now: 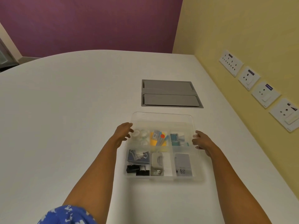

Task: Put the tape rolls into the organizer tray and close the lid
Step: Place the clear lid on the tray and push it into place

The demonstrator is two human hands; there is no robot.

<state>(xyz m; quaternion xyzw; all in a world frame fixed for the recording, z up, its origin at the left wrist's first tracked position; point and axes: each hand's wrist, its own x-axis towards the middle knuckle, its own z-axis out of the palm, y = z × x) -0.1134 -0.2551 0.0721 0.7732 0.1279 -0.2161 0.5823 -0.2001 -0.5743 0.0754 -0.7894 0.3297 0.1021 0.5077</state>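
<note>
1. My left hand [123, 130] is at the tray's [164, 178] far-left edge, fingers [129, 130] loosely spread on the clear lid [161, 118]; my right hand [200, 140] pinches the lid's right edge.
2. The tape rolls [142, 135] sit in the far-left compartment, right by my left fingertips.
3. Lid looks part-lowered, not shut, I reckon.
4. Risk: uneven pressing skews the lid, or a tall roll props it up; a slip could slide the tray.
5. Binder clips [137, 162] and a card [183, 164] fill the near compartments. Grey hatch [169, 93] lies beyond; nothing blocks me.
</note>
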